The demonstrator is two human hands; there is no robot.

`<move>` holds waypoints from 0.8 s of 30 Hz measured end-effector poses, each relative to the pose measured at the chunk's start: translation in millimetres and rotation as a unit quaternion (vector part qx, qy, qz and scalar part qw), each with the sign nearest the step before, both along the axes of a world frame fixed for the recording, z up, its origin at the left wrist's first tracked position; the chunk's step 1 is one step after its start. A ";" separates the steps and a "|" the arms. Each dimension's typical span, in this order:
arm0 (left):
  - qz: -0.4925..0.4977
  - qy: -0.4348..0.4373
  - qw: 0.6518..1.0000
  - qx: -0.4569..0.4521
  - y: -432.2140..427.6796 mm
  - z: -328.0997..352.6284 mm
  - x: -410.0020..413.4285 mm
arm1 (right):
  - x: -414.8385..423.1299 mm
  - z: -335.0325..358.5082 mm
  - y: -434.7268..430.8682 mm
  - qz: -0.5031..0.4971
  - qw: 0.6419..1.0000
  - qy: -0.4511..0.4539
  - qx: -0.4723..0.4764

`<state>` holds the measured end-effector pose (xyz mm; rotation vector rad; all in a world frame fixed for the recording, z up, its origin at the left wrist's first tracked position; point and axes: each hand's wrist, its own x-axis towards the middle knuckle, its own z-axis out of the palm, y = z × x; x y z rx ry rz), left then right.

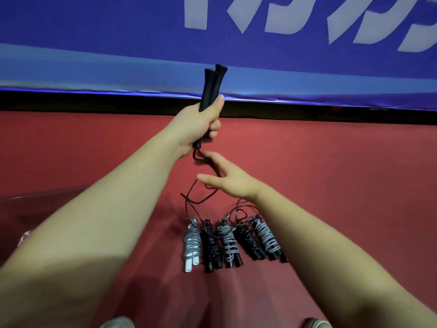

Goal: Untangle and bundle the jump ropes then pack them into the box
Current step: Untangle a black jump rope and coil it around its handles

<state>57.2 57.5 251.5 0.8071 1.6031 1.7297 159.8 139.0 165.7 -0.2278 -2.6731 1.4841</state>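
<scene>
Head view: at frame centre, the left hand (201,129) grips two black handles (212,87) held upright. Just below, the right hand (228,179), fingers spread and straight, touches the dangling black cord (189,202). Five bundled ropes (233,242) lie side by side on the red floor (331,174), lower centre.

Black jump rope (211,88) upright, dangling loose; five wound bundles (233,242) lie abreast.

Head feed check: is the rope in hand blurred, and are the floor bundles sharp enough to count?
Head view: the rope just below the left hand is motion-smeared, the right hand slightly soft; the five bundles on the floor read fairly sharp; wide-angle stretch swells both forearms near the bottom edge, their undersides in shadow.
</scene>
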 end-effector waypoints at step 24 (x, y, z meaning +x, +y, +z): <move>-0.034 -0.046 0.991 -0.120 -39.8 -36.8 -20.8 | 8.3 64.1 3.0 -0.139 0.914 0.108 0.365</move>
